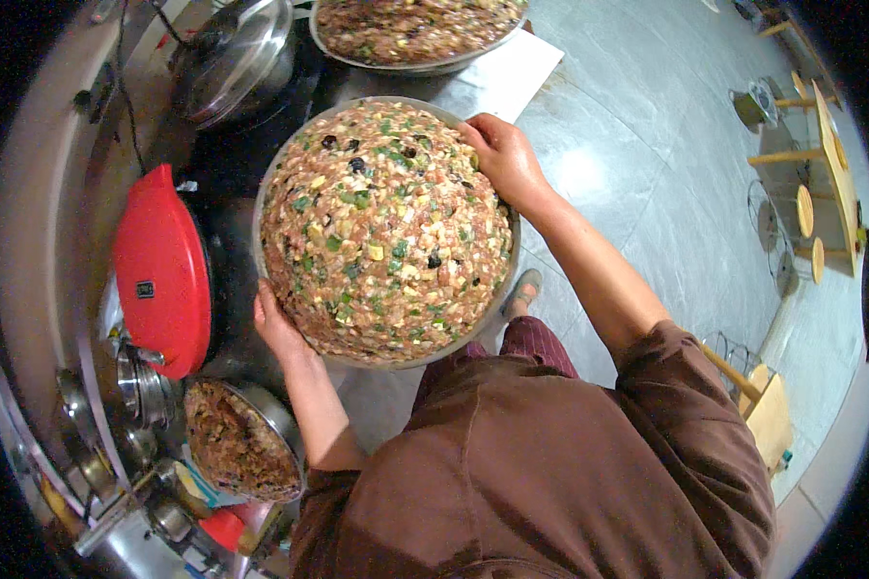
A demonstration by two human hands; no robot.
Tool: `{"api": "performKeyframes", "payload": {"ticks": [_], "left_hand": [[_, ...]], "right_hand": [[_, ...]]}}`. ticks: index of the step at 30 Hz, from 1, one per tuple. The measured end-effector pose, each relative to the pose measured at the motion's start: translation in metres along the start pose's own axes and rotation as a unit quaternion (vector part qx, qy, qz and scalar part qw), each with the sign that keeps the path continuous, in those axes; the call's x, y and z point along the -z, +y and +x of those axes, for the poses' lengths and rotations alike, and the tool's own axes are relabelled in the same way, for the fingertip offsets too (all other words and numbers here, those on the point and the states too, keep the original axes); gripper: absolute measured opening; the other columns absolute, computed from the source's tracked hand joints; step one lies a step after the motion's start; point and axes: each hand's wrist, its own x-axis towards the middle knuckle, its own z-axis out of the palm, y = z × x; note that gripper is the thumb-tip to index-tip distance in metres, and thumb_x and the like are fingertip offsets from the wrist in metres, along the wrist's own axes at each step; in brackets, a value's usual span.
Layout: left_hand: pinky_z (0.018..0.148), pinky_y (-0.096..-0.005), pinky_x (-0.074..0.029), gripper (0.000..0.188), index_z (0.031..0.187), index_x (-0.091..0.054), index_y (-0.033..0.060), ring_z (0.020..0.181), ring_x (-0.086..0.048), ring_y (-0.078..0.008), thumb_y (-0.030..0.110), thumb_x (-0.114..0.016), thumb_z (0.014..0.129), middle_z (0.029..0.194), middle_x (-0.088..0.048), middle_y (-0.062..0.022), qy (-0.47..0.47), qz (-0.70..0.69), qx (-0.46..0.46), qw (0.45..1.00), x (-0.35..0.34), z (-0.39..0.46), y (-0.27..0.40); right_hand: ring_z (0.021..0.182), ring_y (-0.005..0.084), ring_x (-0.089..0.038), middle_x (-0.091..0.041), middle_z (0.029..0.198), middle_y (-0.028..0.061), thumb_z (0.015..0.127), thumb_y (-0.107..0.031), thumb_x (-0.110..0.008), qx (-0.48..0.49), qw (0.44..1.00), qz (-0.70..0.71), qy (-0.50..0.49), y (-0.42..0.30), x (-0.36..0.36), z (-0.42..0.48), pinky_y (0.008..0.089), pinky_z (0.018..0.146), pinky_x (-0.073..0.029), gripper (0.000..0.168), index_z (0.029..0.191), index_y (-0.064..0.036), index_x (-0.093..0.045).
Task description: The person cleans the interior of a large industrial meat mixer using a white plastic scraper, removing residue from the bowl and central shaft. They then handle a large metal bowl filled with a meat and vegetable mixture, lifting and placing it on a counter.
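Note:
A large round metal basin (256, 217) is held up in front of me between both hands. Heaped high in it is a raw minced-meat mixture (391, 239) with chopped green onion, pale yellow bits and dark pieces. My right hand (503, 163) grips the rim at the upper right, fingertips over the edge beside the meat. At the lower left, my left hand (286, 326) supports the basin's side, its fingers partly hidden beneath the rim. The basin overlaps the counter's edge and the floor in this view.
A second basin of meat mixture (420, 32) stands at the top. A smaller metal bowl of mixture (242, 445) sits lower left. Along the left are a red lid (163, 275), a lidded pan (235, 65) and steel bowls (141, 383). Wooden stools (833, 181) lie on the right.

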Motion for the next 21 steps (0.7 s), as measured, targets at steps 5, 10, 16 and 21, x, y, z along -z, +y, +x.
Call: {"api": "performKeyframes", "payload": {"ticks": [5,10,16,21], "left_hand": [[0.077,-0.0351,-0.050,0.032,0.108,-0.057,-0.0026,0.090,-0.062,-0.0208,0.026,-0.055,0.095,0.106,-0.064,-0.0110,0.016,-0.017,0.015,1.000,0.003,-0.007,-0.002],[0.078,-0.0359,-0.051,0.034,0.114,-0.057,-0.0006,0.093,-0.063,-0.0218,0.027,-0.055,0.094,0.109,-0.063,-0.0103,0.012,-0.042,0.030,0.999,-0.003,-0.008,-0.001],[0.079,-0.0372,-0.050,0.037,0.116,-0.055,-0.0001,0.095,-0.062,-0.0232,0.030,-0.056,0.094,0.111,-0.063,-0.0104,0.024,-0.028,0.043,0.998,-0.013,-0.018,0.002],[0.081,-0.0373,-0.050,0.039,0.115,-0.056,-0.0007,0.097,-0.062,-0.0230,0.031,-0.058,0.092,0.112,-0.062,-0.0110,0.002,-0.032,0.030,0.999,-0.011,-0.015,-0.001]], "right_hand": [[0.074,0.0135,-0.058,-0.066,0.082,0.0096,0.096,-0.025,-0.053,-0.002,0.999,-0.001,-0.035,-0.010,0.009,-0.001,0.0312,0.068,-0.047,0.031,0.099,0.004,-0.063],[0.072,0.0155,-0.059,-0.066,0.081,0.0101,0.095,-0.026,-0.054,0.004,0.999,-0.028,-0.036,-0.011,0.009,-0.001,0.0327,0.069,-0.048,0.031,0.100,0.002,-0.064],[0.076,0.0142,-0.056,-0.063,0.081,0.0079,0.099,-0.032,-0.045,-0.014,0.999,0.003,-0.040,-0.004,0.017,-0.003,0.0316,0.070,-0.047,0.037,0.105,0.000,-0.063],[0.095,0.0308,-0.060,-0.064,0.101,0.0167,0.098,-0.026,-0.042,0.082,0.985,0.122,0.085,0.002,0.026,-0.031,0.0376,0.085,-0.046,0.033,0.104,-0.003,-0.063]]}}
